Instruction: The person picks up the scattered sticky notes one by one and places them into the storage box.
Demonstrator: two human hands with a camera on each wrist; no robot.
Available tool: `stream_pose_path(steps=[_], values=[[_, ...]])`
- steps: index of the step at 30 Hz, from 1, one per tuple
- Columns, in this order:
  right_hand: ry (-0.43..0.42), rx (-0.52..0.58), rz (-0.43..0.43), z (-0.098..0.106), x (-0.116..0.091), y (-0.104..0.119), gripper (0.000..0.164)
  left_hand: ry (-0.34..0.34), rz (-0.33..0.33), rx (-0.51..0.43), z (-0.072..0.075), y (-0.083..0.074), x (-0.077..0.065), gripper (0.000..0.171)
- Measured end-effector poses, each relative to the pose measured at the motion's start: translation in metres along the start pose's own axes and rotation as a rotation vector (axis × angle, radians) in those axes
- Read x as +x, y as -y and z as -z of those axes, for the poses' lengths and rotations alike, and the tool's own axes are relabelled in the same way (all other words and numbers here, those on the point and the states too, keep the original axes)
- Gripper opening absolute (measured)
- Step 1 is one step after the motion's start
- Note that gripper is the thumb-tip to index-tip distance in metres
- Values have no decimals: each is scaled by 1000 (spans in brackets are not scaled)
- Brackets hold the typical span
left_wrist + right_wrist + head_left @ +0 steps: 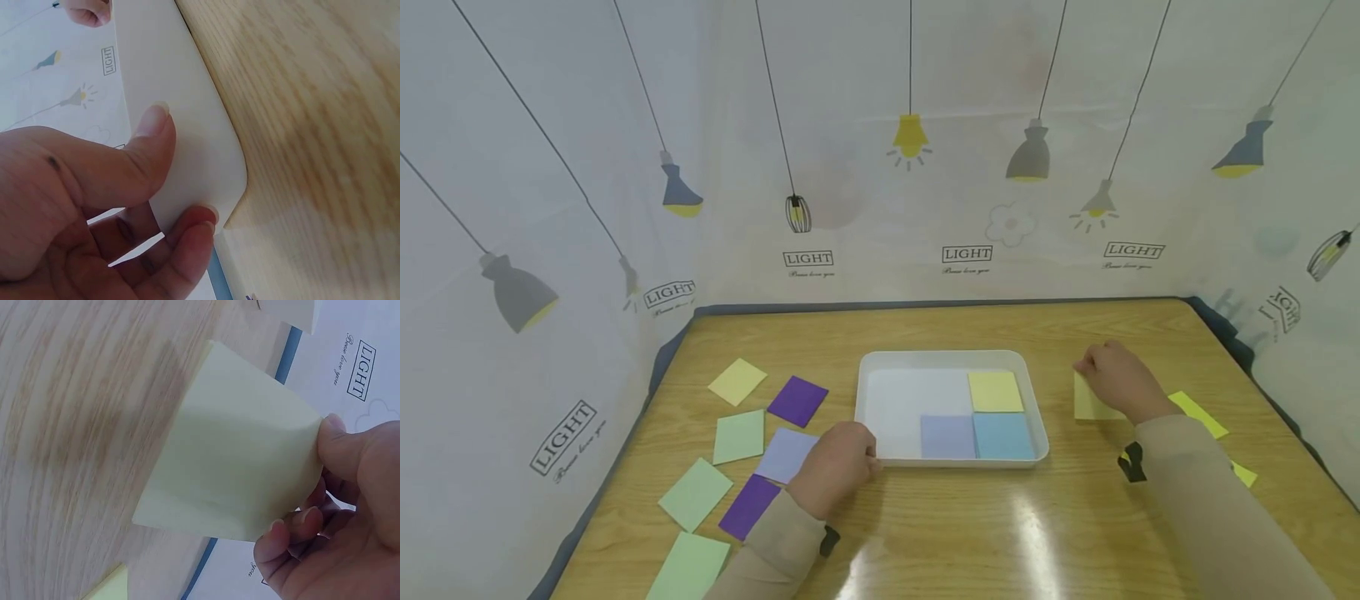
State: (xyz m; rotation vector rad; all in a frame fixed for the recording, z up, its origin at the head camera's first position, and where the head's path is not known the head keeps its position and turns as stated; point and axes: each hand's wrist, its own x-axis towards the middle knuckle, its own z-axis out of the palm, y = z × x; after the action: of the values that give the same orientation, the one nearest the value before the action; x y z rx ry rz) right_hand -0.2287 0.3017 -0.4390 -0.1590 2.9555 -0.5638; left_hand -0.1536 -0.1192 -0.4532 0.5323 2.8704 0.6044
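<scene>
My left hand (837,467) grips the near left corner of a white tray (898,392); in the left wrist view the thumb lies on the outer wall (187,125) and the fingertips curl at the corner. Inside the tray, a light yellow sticky note (996,392) lies at the right, above a blue one (1003,436), with a lavender one (947,437) beside the blue. Right of the tray, my right hand (1120,379) pinches a pale yellow sticky note (231,450) by one edge, and the sheet bends slightly near the fingers.
Left of the tray lie several loose notes: green (739,436), purple (798,401), lavender (782,454) and pale yellow (737,381). Bright yellow notes (1199,414) lie beyond the right forearm, partly covered by the sleeve. A lamp-printed cloth (865,183) surrounds the wooden table (955,525).
</scene>
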Motion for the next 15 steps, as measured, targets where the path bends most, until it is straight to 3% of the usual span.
stream_pose_path(steps=[15], values=[[-16,-14,19,6,0,10,36,0,-7,35,1,0,-1,28]])
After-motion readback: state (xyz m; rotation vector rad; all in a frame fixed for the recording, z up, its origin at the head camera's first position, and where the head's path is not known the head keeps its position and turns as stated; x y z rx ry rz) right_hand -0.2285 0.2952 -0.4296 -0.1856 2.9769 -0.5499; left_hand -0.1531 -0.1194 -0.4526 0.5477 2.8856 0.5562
